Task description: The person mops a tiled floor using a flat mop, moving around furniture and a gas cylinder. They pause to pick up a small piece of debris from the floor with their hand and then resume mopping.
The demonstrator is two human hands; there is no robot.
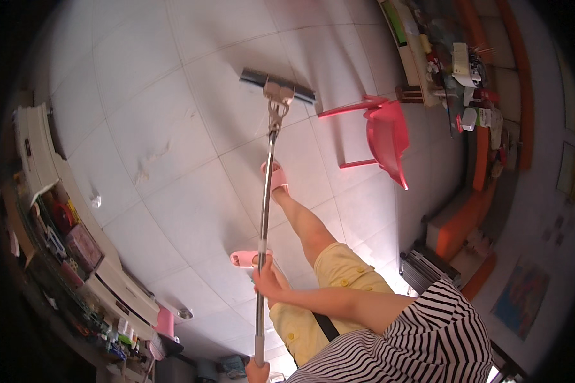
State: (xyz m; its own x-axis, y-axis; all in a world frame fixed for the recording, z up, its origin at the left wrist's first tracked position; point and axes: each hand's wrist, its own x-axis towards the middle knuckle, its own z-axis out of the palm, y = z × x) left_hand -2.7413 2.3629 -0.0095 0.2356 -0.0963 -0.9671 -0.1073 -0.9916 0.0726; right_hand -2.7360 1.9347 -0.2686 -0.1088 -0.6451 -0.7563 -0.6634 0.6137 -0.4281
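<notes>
My right hand (pixel 267 277) is wrapped round the steel pole (pixel 267 210) of a flat mop, partway along its length. Lower down, near the bottom edge, my left hand (pixel 257 371) grips the pole's grey end. The mop head (pixel 288 90), dark with a beige fitting, is at the upper middle on the tiled floor (pixel 160 108). Beside it, to the right, is a red plastic chair (pixel 386 137). My feet in pink slippers (pixel 244 258) are on either side of the pole.
A white cabinet (pixel 38 140) with cluttered top runs along the left. At the right stand a table (pixel 396 25) piled with small items and an orange-edged bench (pixel 447 223). A folded dark metal item (pixel 425 268) is at lower right.
</notes>
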